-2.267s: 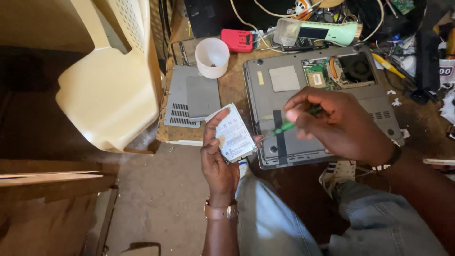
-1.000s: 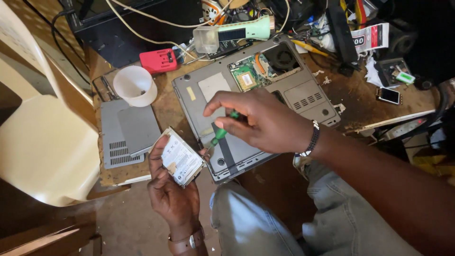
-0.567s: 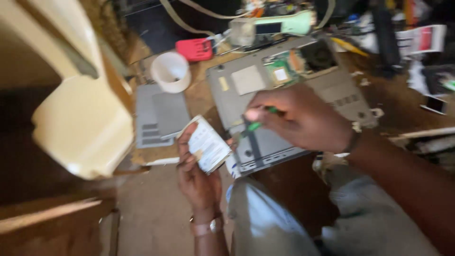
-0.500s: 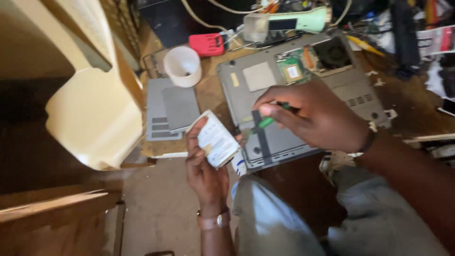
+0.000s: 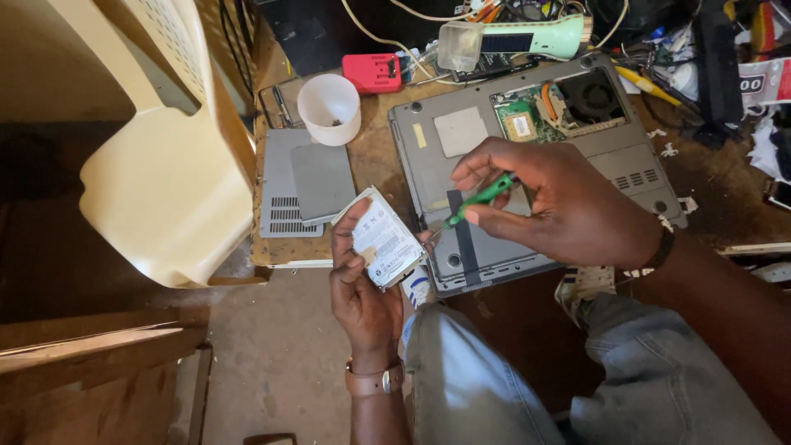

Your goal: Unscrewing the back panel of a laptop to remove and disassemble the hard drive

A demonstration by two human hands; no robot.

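One cream plastic chair (image 5: 165, 189) beside my worn wooden table (image 5: 379, 156), one grey laptop (image 5: 527, 165) lying bottom-up on it, one white cup (image 5: 329, 107). My left hand (image 5: 362, 288) grips a flat metal drive (image 5: 386, 243) — just off the table's edge; my right hand (image 5: 568, 202) pinches a slim green screwdriver (image 5: 478, 200) at its side.

drive (image 5: 386, 245) left of laptop (image 5: 527, 165), cup (image 5: 329, 108) behind

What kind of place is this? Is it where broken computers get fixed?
Probably yes, a small repair bench. An opened laptop lies upside down with its fan and circuit board showing. The left hand holds a hard drive, the right hand a green screwdriver, and cables clutter the wooden table.
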